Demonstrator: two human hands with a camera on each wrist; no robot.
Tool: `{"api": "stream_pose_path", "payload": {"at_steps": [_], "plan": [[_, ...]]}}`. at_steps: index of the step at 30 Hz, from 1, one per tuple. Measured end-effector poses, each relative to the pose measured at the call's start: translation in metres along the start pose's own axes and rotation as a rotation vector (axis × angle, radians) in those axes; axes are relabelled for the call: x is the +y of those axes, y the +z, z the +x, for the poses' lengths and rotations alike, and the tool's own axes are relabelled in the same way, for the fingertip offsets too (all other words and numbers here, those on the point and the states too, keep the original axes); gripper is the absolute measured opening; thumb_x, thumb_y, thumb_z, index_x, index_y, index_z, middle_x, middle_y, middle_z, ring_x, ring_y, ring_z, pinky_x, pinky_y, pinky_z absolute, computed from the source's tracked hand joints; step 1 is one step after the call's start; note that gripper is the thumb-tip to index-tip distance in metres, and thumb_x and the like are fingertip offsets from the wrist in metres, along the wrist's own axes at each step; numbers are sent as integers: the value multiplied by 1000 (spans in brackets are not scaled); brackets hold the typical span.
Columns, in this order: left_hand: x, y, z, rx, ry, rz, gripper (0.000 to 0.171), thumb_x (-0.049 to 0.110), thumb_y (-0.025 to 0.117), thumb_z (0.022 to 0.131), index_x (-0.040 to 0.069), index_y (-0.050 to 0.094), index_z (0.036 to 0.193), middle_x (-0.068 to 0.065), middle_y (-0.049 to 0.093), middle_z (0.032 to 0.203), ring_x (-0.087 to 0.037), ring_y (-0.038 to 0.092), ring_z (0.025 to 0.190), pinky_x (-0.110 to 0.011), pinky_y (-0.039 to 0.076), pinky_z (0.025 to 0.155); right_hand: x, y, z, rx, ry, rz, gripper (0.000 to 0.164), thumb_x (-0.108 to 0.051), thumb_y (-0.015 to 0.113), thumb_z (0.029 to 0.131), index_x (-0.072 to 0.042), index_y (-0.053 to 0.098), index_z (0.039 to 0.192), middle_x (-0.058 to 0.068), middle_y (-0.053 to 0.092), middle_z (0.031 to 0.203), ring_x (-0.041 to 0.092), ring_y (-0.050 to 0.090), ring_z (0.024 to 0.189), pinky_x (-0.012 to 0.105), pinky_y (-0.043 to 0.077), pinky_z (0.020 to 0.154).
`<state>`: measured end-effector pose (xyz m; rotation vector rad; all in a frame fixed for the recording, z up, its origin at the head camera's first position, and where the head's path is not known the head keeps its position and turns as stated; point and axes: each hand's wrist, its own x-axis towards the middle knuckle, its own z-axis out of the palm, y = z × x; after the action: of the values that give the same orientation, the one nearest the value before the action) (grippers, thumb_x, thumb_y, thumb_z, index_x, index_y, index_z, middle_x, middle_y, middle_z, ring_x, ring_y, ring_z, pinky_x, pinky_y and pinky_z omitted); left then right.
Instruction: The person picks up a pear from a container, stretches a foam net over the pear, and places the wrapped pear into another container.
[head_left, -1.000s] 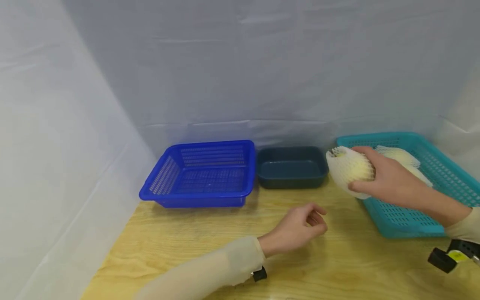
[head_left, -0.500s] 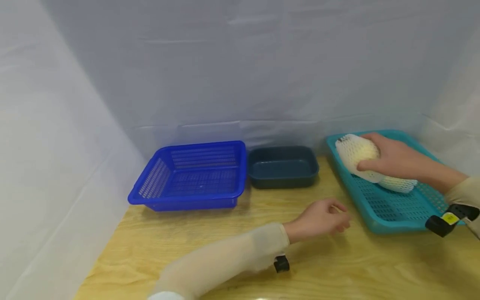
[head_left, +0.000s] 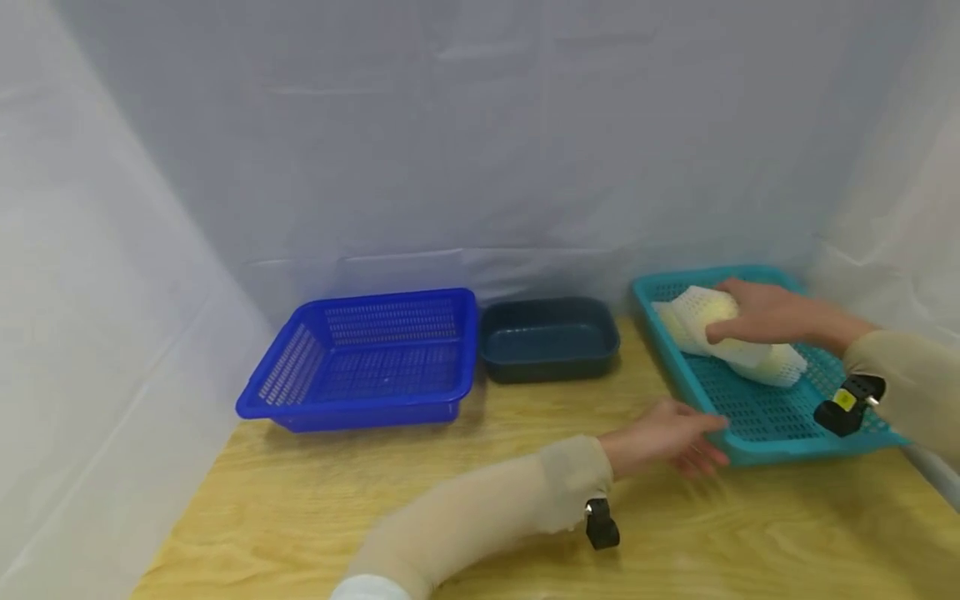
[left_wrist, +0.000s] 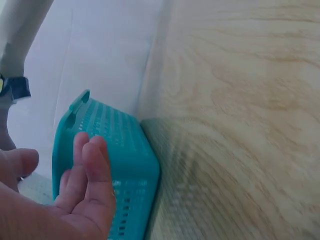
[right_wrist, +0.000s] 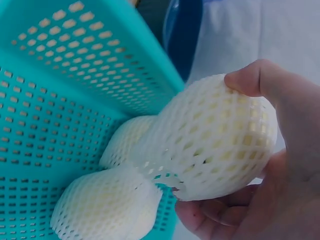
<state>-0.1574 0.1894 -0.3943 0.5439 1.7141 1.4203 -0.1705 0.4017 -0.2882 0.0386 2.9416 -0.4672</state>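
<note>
My right hand (head_left: 772,312) grips a pale round fruit in a white foam net (right_wrist: 215,140), thumb on one side and fingers on the other. It is held over the teal basket (head_left: 692,383), close above two more netted fruits, one at its left (head_left: 670,327) and one nearer the front (head_left: 780,365). In the right wrist view the held net's frilled end overlaps the nearer fruit (right_wrist: 107,205). My left hand (head_left: 663,435) is at the basket's front left corner, fingers extended. The left wrist view has its fingers (left_wrist: 95,165) in front of the teal basket wall (left_wrist: 132,165), holding nothing.
A blue plastic basket (head_left: 360,408) stands on the left of the wooden table (head_left: 300,500). Between the two baskets sits a dark green oblong dish (head_left: 551,367). White sheeting (head_left: 525,167) hangs behind and at both sides.
My right hand has carried the netted fruit from the teal basket's left rim to inside it, then lowered it. My left hand has moved right to the basket corner, its fingers spreading out.
</note>
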Motion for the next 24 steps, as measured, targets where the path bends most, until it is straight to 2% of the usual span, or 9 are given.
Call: {"api": "stream_pose_path", "payload": {"at_steps": [3, 6, 8, 11, 16, 19, 24], "plan": [[-2, 5, 3, 10, 6, 16, 20, 26, 63, 99, 7, 69, 96, -15, 76, 83, -35, 74, 81, -53, 58, 80, 4, 5, 10, -13, -13, -27, 95, -50, 65, 92, 15, 26, 148, 43, 35, 146, 58, 48, 121, 59, 49, 85], [-3, 8, 4, 26, 23, 30, 19, 22, 62, 99, 6, 68, 90, -14, 76, 82, -25, 72, 70, -46, 59, 71, 6, 8, 18, -54, -5, -1, 95, -50, 65, 92, 16, 25, 148, 43, 36, 145, 47, 59, 100, 53, 51, 74], [-3, 10, 4, 35, 26, 29, 18, 20, 62, 99, 6, 67, 89, -14, 76, 82, -25, 72, 70, -44, 59, 68, 7, 8, 23, -94, 11, 17, 98, -51, 64, 92, 17, 22, 149, 43, 36, 144, 36, 59, 87, 47, 50, 65], [-2, 11, 6, 43, 31, 20, 16, 19, 62, 99, 6, 67, 90, -15, 76, 81, -29, 73, 73, -44, 59, 67, 10, 10, 30, -158, 45, 39, 101, -50, 64, 92, 18, 17, 150, 42, 37, 143, 21, 45, 67, 38, 41, 54], [-1, 14, 9, 54, 24, 29, 16, 17, 62, 99, 5, 68, 90, -15, 75, 79, -32, 73, 75, -45, 59, 67, 17, 15, 41, -228, 69, 4, 103, -50, 64, 92, 19, 15, 150, 42, 35, 142, 12, 19, 53, 30, 30, 48], [1, 16, 10, 56, 14, 35, 17, 18, 63, 98, 5, 68, 89, -14, 75, 78, -32, 73, 74, -44, 59, 67, 23, 18, 45, -248, 84, -24, 103, -51, 63, 92, 20, 15, 149, 44, 33, 141, 10, 19, 50, 27, 31, 46], [3, 21, 10, 57, -4, 39, 18, 19, 63, 98, 5, 67, 87, -14, 75, 77, -19, 65, 59, -48, 60, 72, 30, 24, 50, -289, 117, -23, 107, -54, 62, 92, 22, 12, 149, 41, 40, 134, 9, 18, 49, 27, 31, 46]]}}
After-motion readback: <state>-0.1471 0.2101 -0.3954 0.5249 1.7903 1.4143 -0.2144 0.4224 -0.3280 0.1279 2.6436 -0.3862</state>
